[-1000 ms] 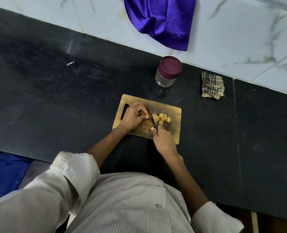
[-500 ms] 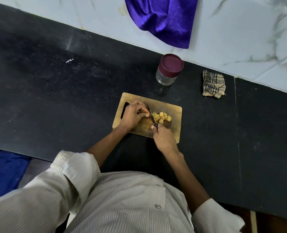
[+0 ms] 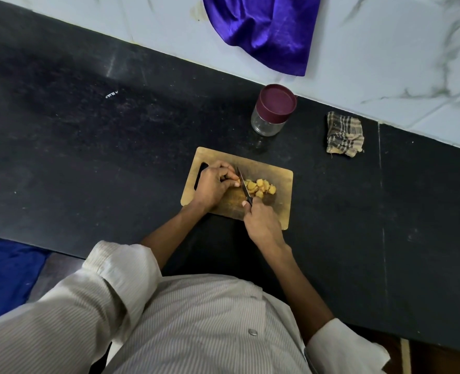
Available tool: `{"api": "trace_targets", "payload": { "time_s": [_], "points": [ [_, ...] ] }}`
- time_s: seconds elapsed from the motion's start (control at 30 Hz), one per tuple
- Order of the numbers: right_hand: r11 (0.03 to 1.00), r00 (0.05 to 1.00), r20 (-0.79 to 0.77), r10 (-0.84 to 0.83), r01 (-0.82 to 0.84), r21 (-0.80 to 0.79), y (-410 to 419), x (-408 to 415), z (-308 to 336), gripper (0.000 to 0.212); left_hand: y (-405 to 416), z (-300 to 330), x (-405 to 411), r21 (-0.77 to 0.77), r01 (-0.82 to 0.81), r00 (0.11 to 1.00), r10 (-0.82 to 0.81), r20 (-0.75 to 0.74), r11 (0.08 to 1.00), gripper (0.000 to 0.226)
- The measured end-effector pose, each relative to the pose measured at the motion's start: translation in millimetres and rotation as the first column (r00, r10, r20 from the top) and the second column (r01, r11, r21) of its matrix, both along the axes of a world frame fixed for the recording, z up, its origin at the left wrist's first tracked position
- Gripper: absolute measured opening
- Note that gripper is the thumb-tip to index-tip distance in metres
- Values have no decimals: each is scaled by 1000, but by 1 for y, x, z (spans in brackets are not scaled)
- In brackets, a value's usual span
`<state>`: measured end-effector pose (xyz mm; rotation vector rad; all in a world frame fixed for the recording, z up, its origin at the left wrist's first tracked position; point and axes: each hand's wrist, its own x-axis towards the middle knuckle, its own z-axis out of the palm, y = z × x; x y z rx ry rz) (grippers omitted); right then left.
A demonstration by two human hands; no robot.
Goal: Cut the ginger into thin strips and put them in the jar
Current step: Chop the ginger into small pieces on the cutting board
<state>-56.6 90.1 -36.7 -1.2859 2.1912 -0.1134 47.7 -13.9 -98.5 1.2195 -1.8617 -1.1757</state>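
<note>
A wooden cutting board point(image 3: 277, 209) lies on the black counter. On it sits a small pile of yellow cut ginger pieces point(image 3: 259, 187). My left hand point(image 3: 212, 184) is curled over an uncut piece of ginger at the pile's left edge; the piece itself is mostly hidden under my fingertips. My right hand point(image 3: 262, 224) grips the handle of a knife point(image 3: 243, 183), whose blade lies between my left fingertips and the cut pieces. A clear glass jar point(image 3: 273, 110) with a maroon lid on it stands behind the board.
A folded checked cloth point(image 3: 343, 134) lies to the right of the jar near the marble wall. A purple cloth point(image 3: 266, 31) hangs down the wall above. Blue fabric point(image 3: 4, 276) shows below the counter's front edge at left.
The knife blade has shifted slightly against the ginger as the slicing goes on. Both hands stay in nearly the same place on the board.
</note>
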Motion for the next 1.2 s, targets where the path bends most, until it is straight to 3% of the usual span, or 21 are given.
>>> {"api": "trace_targets", "payload": {
  "time_s": [0.63,1.2],
  "points": [
    [996,996,-49,76,-73,58,-9,-4,0,26,-2,-3,-1,-11,16,999,-17,-28,1000,11],
    [995,997,-67,45,-38,92,-31,2,-8,30,1,1,-1,-54,21,1000,-20,12,998,11]
  ]
}}
